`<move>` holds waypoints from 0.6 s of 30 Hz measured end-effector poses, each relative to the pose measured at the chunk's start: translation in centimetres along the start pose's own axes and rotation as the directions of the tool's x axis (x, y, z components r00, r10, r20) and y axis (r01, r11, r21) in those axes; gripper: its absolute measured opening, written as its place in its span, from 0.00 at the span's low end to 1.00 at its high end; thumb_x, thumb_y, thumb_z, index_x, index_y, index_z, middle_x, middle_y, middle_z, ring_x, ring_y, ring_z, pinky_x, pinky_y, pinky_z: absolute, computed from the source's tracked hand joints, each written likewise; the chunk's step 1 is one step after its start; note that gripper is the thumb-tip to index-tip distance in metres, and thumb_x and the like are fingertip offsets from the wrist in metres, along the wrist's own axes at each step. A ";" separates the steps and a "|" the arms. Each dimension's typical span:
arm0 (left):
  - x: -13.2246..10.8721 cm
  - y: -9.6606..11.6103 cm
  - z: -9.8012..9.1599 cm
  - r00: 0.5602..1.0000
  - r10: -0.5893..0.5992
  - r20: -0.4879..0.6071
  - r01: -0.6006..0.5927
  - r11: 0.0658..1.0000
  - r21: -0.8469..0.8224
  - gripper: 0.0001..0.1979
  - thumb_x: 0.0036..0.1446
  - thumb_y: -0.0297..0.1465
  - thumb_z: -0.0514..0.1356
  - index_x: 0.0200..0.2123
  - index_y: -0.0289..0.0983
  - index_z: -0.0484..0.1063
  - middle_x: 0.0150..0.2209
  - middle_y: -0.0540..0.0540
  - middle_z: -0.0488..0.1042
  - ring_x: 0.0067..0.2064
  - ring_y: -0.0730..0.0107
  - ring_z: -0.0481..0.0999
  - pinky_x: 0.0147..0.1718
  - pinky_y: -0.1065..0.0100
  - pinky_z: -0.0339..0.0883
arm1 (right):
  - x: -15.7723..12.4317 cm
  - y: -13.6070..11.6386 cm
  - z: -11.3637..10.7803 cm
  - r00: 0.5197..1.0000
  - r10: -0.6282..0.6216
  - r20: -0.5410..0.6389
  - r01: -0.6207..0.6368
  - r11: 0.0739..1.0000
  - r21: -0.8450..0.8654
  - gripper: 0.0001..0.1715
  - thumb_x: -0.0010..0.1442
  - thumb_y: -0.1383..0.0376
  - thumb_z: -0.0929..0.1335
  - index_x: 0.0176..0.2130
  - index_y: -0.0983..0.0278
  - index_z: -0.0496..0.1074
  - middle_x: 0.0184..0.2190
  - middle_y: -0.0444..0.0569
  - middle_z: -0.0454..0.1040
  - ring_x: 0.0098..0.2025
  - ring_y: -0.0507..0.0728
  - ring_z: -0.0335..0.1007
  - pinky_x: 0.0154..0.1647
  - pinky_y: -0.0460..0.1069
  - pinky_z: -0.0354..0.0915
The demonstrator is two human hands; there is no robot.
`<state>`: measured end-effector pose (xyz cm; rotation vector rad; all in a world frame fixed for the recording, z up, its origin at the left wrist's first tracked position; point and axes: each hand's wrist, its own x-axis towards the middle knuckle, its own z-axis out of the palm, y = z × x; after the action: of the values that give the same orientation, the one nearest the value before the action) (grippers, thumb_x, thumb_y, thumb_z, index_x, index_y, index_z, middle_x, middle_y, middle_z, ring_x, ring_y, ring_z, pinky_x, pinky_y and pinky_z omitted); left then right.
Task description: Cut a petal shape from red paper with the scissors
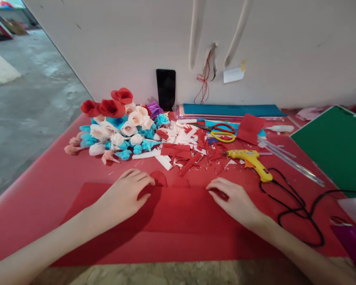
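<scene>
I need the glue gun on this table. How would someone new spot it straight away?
Start at the big green sheet on the table's right side. Just left of it, past the clear glue sticks, lies the glue gun, beyond the right hand. It is the only yellow tool trailing a black cord; the scissors have loop handles instead.

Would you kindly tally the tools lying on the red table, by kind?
Scissors: 1
Hot glue gun: 1
Glue bottle: 1
Total: 3

Both hands, left and right, rest flat on the red paper sheet, holding no tool.
</scene>
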<state>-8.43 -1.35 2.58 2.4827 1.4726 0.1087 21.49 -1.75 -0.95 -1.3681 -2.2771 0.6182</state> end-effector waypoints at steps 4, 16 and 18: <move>0.4 0.3 -0.4 1.000 0.017 -0.019 -0.016 1.000 0.016 0.09 0.54 0.27 0.53 0.36 0.38 0.71 0.40 0.44 0.74 0.42 0.60 0.71 0.45 0.58 0.63 | -0.5 0.5 1.2 0.997 -0.044 -0.067 0.042 0.999 -0.025 0.09 0.59 0.71 0.61 0.37 0.62 0.70 0.35 0.47 0.73 0.36 0.54 0.71 0.38 0.48 0.65; 12.6 1.6 -2.2 0.974 0.161 -0.157 -0.150 0.985 0.084 0.12 0.58 0.28 0.50 0.35 0.35 0.74 0.37 0.44 0.76 0.43 0.64 0.71 0.44 0.65 0.62 | -0.8 0.4 1.7 0.986 -0.096 -0.134 0.084 0.992 -0.092 0.13 0.57 0.75 0.60 0.37 0.62 0.69 0.38 0.48 0.71 0.35 0.53 0.71 0.37 0.47 0.65; 14.9 1.2 -2.6 0.978 0.166 -0.130 -0.150 0.980 0.128 0.12 0.57 0.27 0.51 0.36 0.35 0.74 0.39 0.44 0.76 0.45 0.64 0.70 0.47 0.65 0.60 | -0.9 0.4 1.5 0.987 -0.103 -0.123 0.090 0.990 -0.109 0.13 0.56 0.75 0.60 0.37 0.63 0.69 0.38 0.49 0.71 0.36 0.54 0.71 0.37 0.48 0.65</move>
<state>-0.68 11.55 4.40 2.7364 1.3671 0.2365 21.29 -2.61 -2.48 -1.2950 -2.2828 0.3750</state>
